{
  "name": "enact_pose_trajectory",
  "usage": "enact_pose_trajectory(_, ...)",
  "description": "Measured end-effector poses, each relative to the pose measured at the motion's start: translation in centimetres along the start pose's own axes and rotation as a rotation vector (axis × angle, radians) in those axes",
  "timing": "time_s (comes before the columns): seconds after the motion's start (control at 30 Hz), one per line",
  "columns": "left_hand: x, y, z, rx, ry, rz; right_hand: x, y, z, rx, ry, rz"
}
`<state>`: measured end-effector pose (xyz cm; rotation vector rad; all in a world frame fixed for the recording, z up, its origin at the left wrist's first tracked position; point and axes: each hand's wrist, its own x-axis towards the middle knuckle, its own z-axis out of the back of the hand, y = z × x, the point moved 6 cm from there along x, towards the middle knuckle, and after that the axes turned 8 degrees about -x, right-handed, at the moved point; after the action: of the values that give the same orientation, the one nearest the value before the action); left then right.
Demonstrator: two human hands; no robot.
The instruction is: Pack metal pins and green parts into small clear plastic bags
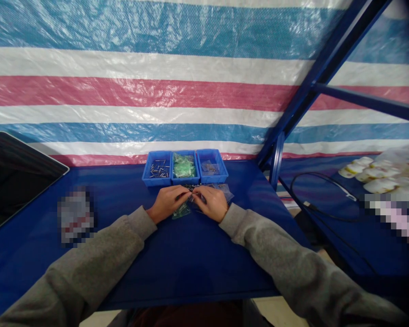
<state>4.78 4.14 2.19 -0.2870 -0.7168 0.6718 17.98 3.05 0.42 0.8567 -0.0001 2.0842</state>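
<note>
My left hand [169, 202] and my right hand [211, 203] meet over the blue table, fingertips pinched close together. Whatever small piece is between them is too tiny to make out. Beneath my left fingers lies a green-tinted plastic packet [181, 211]. A clear plastic bag [226, 190] shows beyond my right hand, and small dark metal pieces [190, 186] lie just past the fingertips. Behind the hands three blue bins stand side by side: the left bin [157, 182] has loose metal pins or screws, the middle bin [186, 180] green packets, the right bin [214, 177] small clear bags.
A dark-screened device [17, 177] stands at the left, with a blurred-out item [75, 215] near it on the table [191, 263]. To the right rise blue metal frame bars [276, 154]. Beyond them are a black cable [313, 211] and white bottles [378, 175]. Striped sheeting hangs behind.
</note>
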Motion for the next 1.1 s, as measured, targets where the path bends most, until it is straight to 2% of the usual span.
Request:
enact_pose_trajectory(0.63,0.0,0.1,-0.2,0.021,0.025,0.014,0.1,-0.5,-0.6,0.042,0.026,0.013)
enact_pose_trajectory(0.93,0.2,0.5,0.1,-0.025,-0.008,0.047,0.2,-1.3,-0.3,0.055,-0.036,-0.067)
enact_pose_trajectory(1.1,0.1,0.7,-0.2,0.027,0.034,0.080,0.1,-1.5,-0.6,0.014,-0.034,-0.074)
